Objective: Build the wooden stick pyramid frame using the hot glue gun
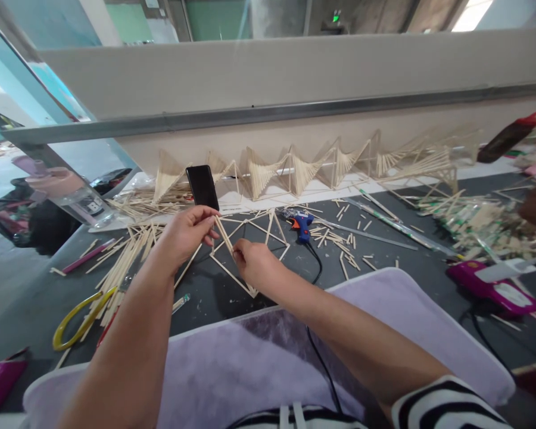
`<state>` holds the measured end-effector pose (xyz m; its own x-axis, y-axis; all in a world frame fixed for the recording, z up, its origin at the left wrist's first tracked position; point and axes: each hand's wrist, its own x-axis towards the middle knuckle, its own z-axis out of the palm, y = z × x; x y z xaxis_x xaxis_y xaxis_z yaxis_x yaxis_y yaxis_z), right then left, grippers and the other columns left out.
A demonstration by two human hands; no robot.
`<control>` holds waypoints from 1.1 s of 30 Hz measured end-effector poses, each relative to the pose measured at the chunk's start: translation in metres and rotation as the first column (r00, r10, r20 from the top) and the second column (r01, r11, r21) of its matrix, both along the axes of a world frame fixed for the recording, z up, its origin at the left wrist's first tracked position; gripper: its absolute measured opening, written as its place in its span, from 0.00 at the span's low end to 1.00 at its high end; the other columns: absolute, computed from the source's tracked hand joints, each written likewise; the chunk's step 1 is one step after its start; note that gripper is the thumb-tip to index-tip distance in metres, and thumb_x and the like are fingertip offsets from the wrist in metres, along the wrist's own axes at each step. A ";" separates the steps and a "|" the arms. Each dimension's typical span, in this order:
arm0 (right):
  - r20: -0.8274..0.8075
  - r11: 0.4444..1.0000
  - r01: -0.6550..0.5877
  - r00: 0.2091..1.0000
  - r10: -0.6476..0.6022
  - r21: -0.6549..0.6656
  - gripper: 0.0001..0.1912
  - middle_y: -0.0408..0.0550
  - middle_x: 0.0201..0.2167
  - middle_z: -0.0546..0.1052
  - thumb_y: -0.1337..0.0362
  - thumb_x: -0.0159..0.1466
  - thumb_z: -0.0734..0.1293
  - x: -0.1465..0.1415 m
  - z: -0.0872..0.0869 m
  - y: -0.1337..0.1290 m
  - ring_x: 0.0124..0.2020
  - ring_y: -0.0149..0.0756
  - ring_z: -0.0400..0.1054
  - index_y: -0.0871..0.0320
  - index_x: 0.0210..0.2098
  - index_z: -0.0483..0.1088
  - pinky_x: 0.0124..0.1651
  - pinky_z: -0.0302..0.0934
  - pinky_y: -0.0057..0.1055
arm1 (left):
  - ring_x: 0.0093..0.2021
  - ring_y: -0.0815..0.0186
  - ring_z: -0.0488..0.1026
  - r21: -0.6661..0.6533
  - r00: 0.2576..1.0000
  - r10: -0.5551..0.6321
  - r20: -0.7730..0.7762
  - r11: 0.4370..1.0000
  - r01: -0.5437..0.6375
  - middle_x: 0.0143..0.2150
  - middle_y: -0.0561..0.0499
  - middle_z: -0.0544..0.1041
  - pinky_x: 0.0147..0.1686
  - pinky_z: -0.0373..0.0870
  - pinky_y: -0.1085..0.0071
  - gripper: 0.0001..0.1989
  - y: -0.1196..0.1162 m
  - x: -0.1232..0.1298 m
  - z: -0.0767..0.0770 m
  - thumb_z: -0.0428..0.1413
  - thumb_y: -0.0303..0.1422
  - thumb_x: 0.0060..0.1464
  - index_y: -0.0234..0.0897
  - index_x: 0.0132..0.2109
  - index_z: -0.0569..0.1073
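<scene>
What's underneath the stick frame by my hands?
Dark tabletop shows through openings in the stick frame. Your right hand covers part of the frame, so whatever lies beneath there cannot be seen.

Phone (pixel 202 186) blocks beyond the left hand (pixel 182 239), glue gun (pixel 303 230) further right! Bare tabletop (pixel 206 308) opens nearside of the stick frame (pixel 232 274).

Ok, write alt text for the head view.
A person's left grip and right grip hold thin wooden sticks at a stick frame on a dark table. A blue glue gun lies to the right; behind are a black phone and twisted stick structures.
</scene>
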<state>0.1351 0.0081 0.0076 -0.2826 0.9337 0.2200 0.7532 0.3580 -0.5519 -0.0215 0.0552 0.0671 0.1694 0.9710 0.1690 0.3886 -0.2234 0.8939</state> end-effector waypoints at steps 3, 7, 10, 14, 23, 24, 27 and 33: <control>-0.002 1.000 -0.008 1.000 0.008 -0.009 0.11 0.51 0.27 0.75 0.66 0.61 0.57 0.001 0.001 0.001 0.26 0.35 0.68 0.59 0.39 0.67 0.26 0.50 0.26 | 0.25 0.69 0.72 0.004 1.000 -0.001 -0.011 1.000 0.001 0.29 0.51 0.72 0.18 0.67 0.78 0.10 0.000 0.000 0.000 0.54 0.33 0.47 0.34 0.38 0.72; 0.001 1.000 -0.003 1.000 0.004 -0.028 0.11 0.51 0.28 0.75 0.66 0.62 0.56 0.002 0.001 0.001 0.26 0.34 0.68 0.59 0.40 0.67 0.26 0.51 0.26 | 0.24 0.70 0.72 0.004 1.000 -0.002 -0.007 1.000 0.002 0.28 0.51 0.72 0.18 0.67 0.78 0.10 0.001 0.000 0.000 0.54 0.33 0.47 0.33 0.38 0.72; 0.006 1.000 -0.005 1.000 0.005 -0.021 0.11 0.50 0.27 0.75 0.65 0.62 0.56 0.002 0.001 0.002 0.26 0.34 0.68 0.59 0.40 0.67 0.27 0.51 0.25 | 0.24 0.70 0.72 0.004 1.000 0.000 0.002 1.000 0.000 0.27 0.51 0.72 0.18 0.67 0.78 0.10 0.002 0.001 0.000 0.54 0.32 0.47 0.34 0.38 0.72; 0.018 1.000 -0.006 1.000 0.006 -0.013 0.11 0.50 0.26 0.75 0.65 0.62 0.55 0.002 0.000 0.002 0.25 0.34 0.68 0.59 0.39 0.67 0.26 0.51 0.26 | 0.25 0.69 0.72 -0.004 1.000 0.005 0.003 1.000 -0.005 0.27 0.51 0.73 0.19 0.67 0.78 0.10 0.000 0.002 0.000 0.54 0.32 0.47 0.34 0.38 0.72; 0.025 1.000 -0.003 1.000 0.003 0.015 0.11 0.49 0.25 0.75 0.65 0.62 0.55 0.001 0.000 0.002 0.23 0.33 0.66 0.60 0.39 0.67 0.24 0.49 0.26 | 0.25 0.69 0.73 -0.005 1.000 0.005 -0.003 1.000 -0.005 0.27 0.51 0.74 0.19 0.67 0.78 0.10 0.001 0.001 0.000 0.54 0.32 0.47 0.34 0.38 0.73; 0.024 1.000 -0.004 1.000 0.004 0.013 0.11 0.50 0.25 0.75 0.65 0.62 0.55 0.002 0.000 0.001 0.23 0.33 0.66 0.60 0.39 0.67 0.24 0.49 0.26 | 0.25 0.69 0.73 -0.003 1.000 0.006 -0.001 1.000 -0.006 0.27 0.51 0.74 0.19 0.67 0.78 0.10 0.002 0.001 0.000 0.55 0.33 0.47 0.34 0.38 0.73; 0.019 1.000 -0.011 1.000 0.011 0.011 0.11 0.50 0.25 0.75 0.65 0.62 0.55 0.002 0.000 0.001 0.23 0.33 0.66 0.60 0.38 0.67 0.24 0.50 0.26 | 0.24 0.69 0.72 0.005 1.000 0.003 0.005 1.000 -0.003 0.27 0.51 0.73 0.18 0.67 0.78 0.09 0.001 0.001 -0.001 0.55 0.32 0.47 0.35 0.37 0.73; 0.017 1.000 -0.005 1.000 0.005 0.011 0.11 0.50 0.25 0.75 0.65 0.62 0.55 0.001 0.000 0.002 0.24 0.34 0.67 0.60 0.39 0.67 0.26 0.51 0.26 | 0.24 0.69 0.72 0.007 1.000 -0.005 0.001 1.000 0.005 0.26 0.51 0.73 0.19 0.68 0.78 0.09 0.000 0.002 0.001 0.54 0.31 0.47 0.34 0.37 0.72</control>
